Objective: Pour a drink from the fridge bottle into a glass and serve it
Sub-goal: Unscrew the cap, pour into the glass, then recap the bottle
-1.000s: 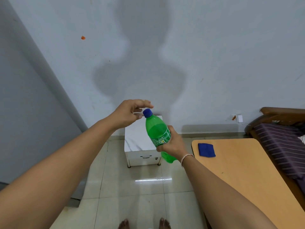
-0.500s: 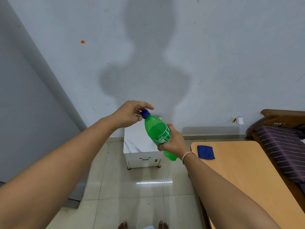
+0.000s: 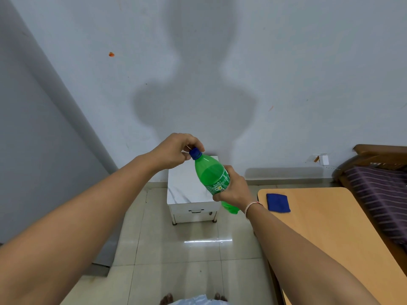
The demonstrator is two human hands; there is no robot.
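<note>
A green plastic soda bottle [image 3: 211, 174] with a blue cap [image 3: 195, 153] is held in the air at chest height, tilted with its neck to the upper left. My right hand [image 3: 234, 189] wraps around its labelled lower body. My left hand [image 3: 175, 152] closes its fingers and thumb around the blue cap. No glass is in view.
A small white marble-topped cabinet [image 3: 190, 194] stands on the tiled floor against the wall, right behind the bottle. A wooden table [image 3: 326, 230] lies to the right with a folded blue cloth [image 3: 278, 202] near its far corner. A striped bed [image 3: 381, 186] stands beyond it.
My left hand has come from hovering open beside the cap to closing its fingers around it. The bottle has stayed in my right hand, almost in the same place.
</note>
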